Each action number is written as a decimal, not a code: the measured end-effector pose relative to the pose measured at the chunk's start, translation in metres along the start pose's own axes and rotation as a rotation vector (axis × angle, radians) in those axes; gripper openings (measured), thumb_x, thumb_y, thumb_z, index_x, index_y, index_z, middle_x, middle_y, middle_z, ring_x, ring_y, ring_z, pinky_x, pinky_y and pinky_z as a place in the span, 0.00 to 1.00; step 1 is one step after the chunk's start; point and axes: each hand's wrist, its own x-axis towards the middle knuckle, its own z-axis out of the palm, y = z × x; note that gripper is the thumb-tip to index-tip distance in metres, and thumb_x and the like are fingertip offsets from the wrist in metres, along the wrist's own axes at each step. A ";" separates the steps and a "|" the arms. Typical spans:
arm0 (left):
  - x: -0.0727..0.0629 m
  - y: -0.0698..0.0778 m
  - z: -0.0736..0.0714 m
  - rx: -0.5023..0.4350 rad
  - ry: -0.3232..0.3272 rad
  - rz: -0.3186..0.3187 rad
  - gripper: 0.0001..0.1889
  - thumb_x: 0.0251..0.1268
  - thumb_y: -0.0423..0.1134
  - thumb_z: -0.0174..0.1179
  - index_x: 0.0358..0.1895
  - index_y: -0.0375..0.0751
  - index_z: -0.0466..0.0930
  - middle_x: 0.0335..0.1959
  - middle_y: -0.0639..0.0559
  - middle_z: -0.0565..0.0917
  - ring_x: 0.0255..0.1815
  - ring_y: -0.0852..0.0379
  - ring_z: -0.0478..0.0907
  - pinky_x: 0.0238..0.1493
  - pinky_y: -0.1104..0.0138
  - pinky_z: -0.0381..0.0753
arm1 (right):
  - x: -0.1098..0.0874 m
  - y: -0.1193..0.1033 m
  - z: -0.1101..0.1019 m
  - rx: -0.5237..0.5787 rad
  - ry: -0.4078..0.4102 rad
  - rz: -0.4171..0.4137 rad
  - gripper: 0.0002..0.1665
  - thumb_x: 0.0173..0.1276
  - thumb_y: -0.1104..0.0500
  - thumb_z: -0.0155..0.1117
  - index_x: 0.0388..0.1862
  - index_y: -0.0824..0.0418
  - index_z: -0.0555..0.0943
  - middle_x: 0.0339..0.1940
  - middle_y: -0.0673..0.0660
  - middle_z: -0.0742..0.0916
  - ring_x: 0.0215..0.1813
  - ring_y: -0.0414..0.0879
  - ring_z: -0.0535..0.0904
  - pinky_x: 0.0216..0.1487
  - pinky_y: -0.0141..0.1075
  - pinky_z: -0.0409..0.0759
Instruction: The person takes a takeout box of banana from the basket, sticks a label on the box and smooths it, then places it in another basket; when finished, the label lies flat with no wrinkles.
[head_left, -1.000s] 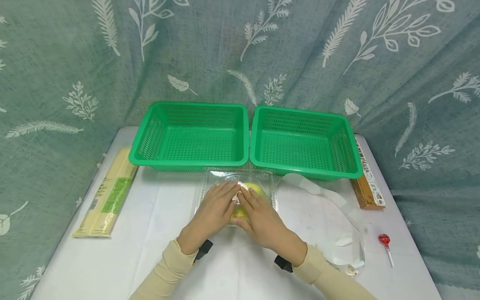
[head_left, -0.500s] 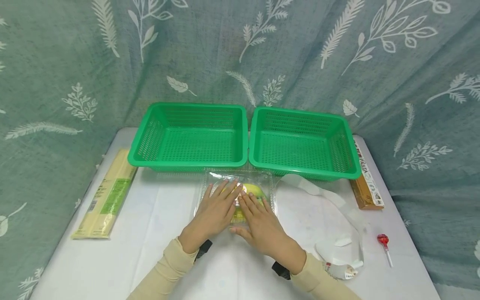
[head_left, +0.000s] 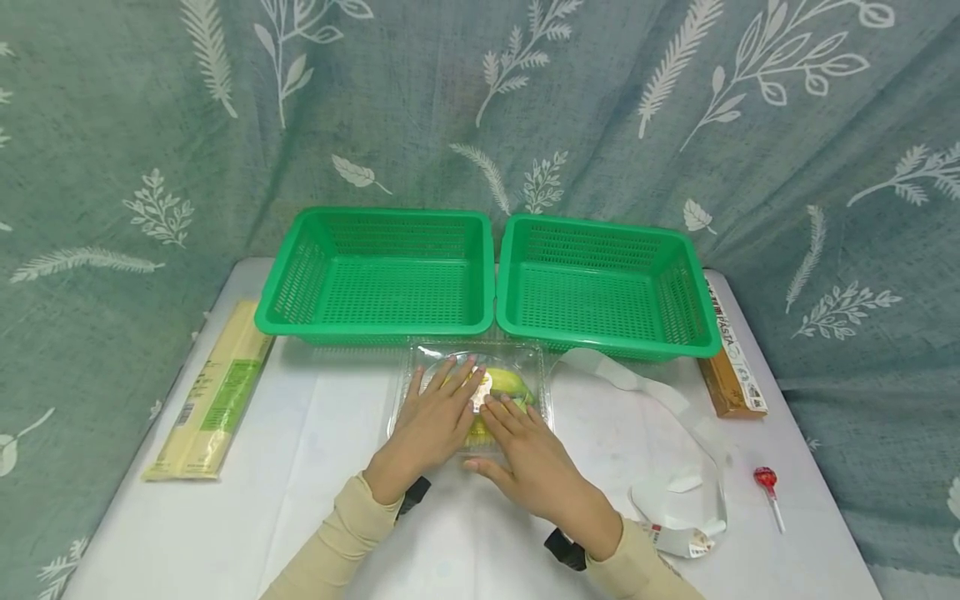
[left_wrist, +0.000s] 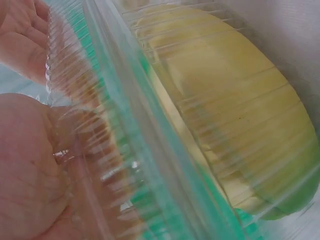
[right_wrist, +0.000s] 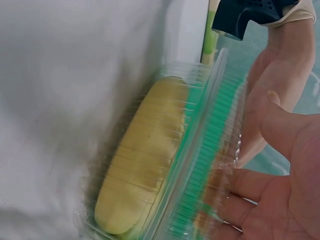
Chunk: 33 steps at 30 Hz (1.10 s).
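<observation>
A clear plastic clamshell box (head_left: 544,364) lies in front of the two baskets. Long yellow pieces (right_wrist: 140,155) with greenish ends show through its ribbed wall; I cannot tell what kind they are. A white round label (head_left: 482,388) is on the lid. My left hand (head_left: 429,423) rests palm down on the lid's left part, fingers straight and spread. On the right part lies my right hand (head_left: 534,460), its fingers also extended and its thumb out toward the near edge. Both wrist views show the box's rim under the palms.
Two green baskets (head_left: 375,327) (head_left: 611,340) stand side by side behind. At left lies a pale yellow packet (head_left: 217,396); at right, a pasta box (head_left: 731,367) and a red lollipop (head_left: 766,478). A white paper strip (head_left: 660,390) curls beside my right hand.
The hands, fingertips close together a second ago, have spread apart on the lid. My right hand has slid slightly right and nearer, uncovering more of the label. The box has barely moved.
</observation>
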 end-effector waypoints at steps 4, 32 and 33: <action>0.001 0.001 0.000 0.002 -0.021 -0.013 0.27 0.80 0.46 0.44 0.78 0.47 0.62 0.81 0.49 0.60 0.83 0.43 0.53 0.79 0.34 0.47 | -0.001 0.000 0.001 0.003 0.014 0.001 0.46 0.73 0.32 0.53 0.78 0.62 0.64 0.80 0.58 0.66 0.82 0.58 0.58 0.78 0.62 0.60; 0.001 0.002 0.002 -0.008 0.009 -0.026 0.28 0.81 0.45 0.42 0.79 0.43 0.58 0.81 0.51 0.59 0.83 0.44 0.53 0.79 0.34 0.46 | -0.009 0.006 0.007 0.165 0.165 -0.036 0.36 0.72 0.44 0.62 0.75 0.57 0.70 0.74 0.57 0.76 0.78 0.61 0.66 0.78 0.61 0.60; 0.001 0.002 0.002 -0.020 0.016 -0.024 0.28 0.81 0.45 0.42 0.79 0.43 0.58 0.81 0.51 0.59 0.83 0.44 0.52 0.79 0.34 0.46 | -0.009 0.007 0.007 0.181 0.183 -0.034 0.37 0.72 0.45 0.63 0.75 0.57 0.70 0.74 0.57 0.76 0.78 0.61 0.66 0.78 0.61 0.60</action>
